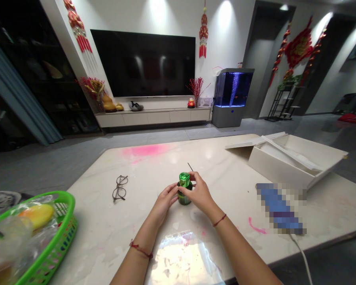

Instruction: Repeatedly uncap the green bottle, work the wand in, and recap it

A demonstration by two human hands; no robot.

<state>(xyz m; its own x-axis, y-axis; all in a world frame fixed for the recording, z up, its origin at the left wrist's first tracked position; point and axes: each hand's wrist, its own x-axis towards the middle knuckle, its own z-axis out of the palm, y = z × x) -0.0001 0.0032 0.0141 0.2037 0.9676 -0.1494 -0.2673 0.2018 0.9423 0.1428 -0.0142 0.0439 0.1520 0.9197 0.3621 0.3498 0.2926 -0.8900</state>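
Observation:
A small dark green bottle (184, 198) with a shiny green top stands upright on the pale marbled table (142, 170), near its middle. My left hand (165, 199) is closed against the bottle's left side, fingertips on the glass. From the right, my right hand (199, 192) wraps round the bottle just below the top, thumb in front and fingers behind. A thin dark stick (190, 167) lies just beyond the bottle. Part of the bottle is hidden by my fingers.
Eyeglasses (120, 188) lie left of my hands. A green basket (68, 221) holding fruit and plastic bags is at the near left. An open white box (279, 166) stands at the right, with a blurred blue object (279, 208) and cable in front.

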